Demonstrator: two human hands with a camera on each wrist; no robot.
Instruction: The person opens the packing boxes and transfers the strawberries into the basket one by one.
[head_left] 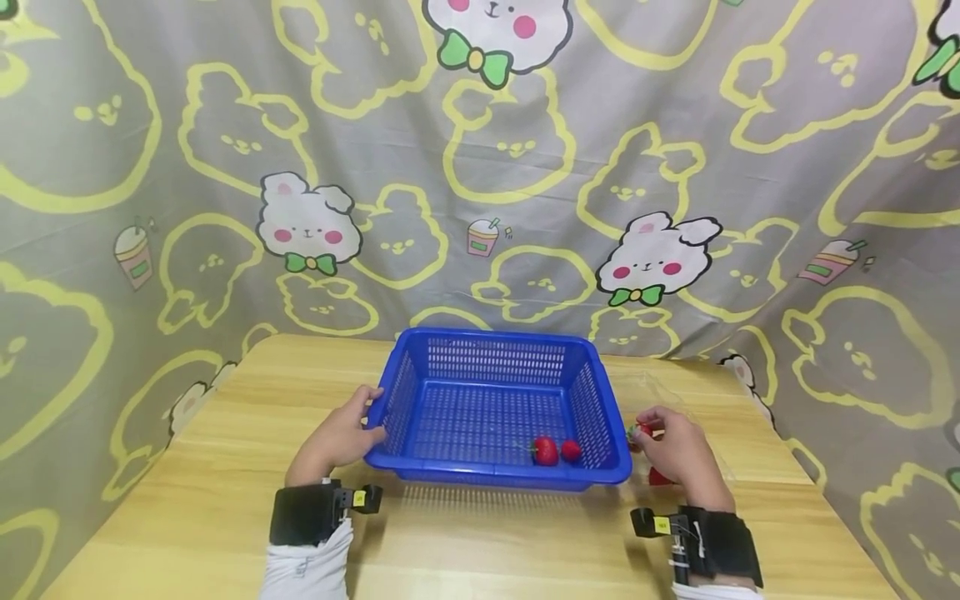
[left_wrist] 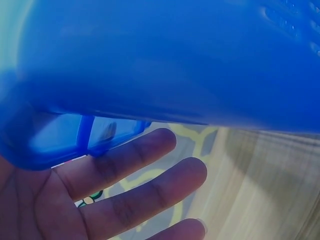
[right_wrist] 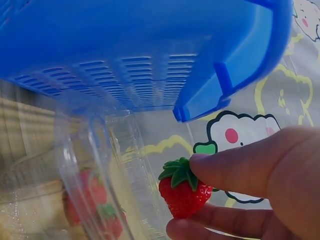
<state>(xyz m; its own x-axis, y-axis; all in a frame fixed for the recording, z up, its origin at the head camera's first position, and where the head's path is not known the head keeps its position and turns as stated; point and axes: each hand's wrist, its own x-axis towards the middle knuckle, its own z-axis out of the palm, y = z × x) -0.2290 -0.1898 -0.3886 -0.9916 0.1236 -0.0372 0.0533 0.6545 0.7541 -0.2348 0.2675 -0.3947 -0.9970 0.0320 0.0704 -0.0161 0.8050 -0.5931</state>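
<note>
My left hand (head_left: 345, 432) holds the left rim of a blue plastic basket (head_left: 483, 477), with thumb and a fingertip at the rim. In the left wrist view, other fingers (left_wrist: 150, 192) stretch out spread below the blue rim. To the basket's right, my right hand (head_left: 678, 454) pinches a red strawberry (right_wrist: 182, 200) between thumb and fingers, its green leaf cap facing up. The strawberry is beside a clear plastic box (right_wrist: 127, 175), outside the basket. Two red strawberries, a larger one (head_left: 545, 451) and a smaller one (head_left: 571, 451), lie in the basket's front right corner.
More strawberries (right_wrist: 85, 197) show through the clear box's wall, beside the basket. Everything stands on a light wooden table (head_left: 480, 550). A patterned grey curtain (head_left: 420, 150) rises behind the table and along both sides.
</note>
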